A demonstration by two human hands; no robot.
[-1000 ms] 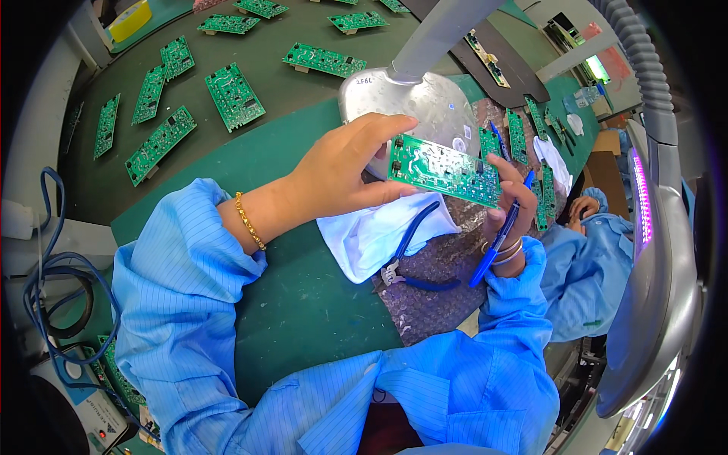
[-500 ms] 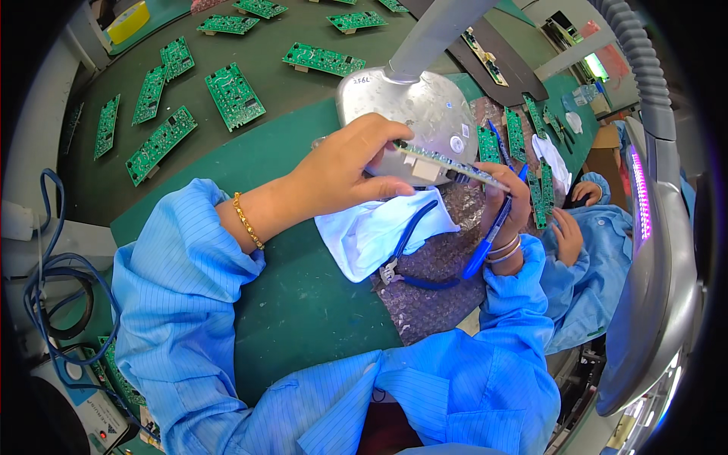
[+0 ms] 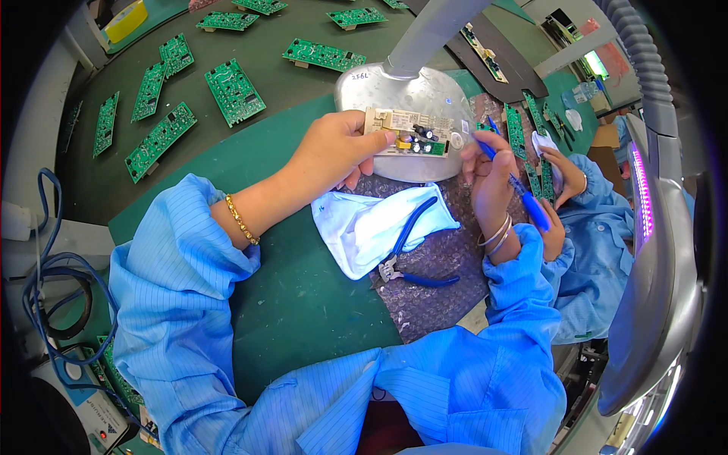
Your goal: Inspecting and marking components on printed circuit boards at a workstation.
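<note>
My left hand (image 3: 327, 150) pinches the left end of a circuit board (image 3: 413, 121), thumb on top, with its component side facing up. The board is held over the round metal lamp base (image 3: 360, 95). In my right hand (image 3: 493, 178), just right of the board, a blue pen (image 3: 537, 211) slants across the fingers, and it does not touch the board. Below the hands lies a white cloth (image 3: 353, 231). Side cutters with blue handles (image 3: 426, 281) rest partly on that cloth and partly on bubble wrap (image 3: 432, 307).
Several green circuit boards (image 3: 233, 92) lie spread over the far left of the table. A co-worker's hands (image 3: 565, 176) are close on the right, beside more boards (image 3: 516, 130). The lamp post (image 3: 434, 34) rises ahead, and a grey flexible arm (image 3: 641, 72) stands at right.
The board has turned from edge-on to component side up and moved left, out of my right hand. My right hand now has only the pen. The co-worker's hands shifted.
</note>
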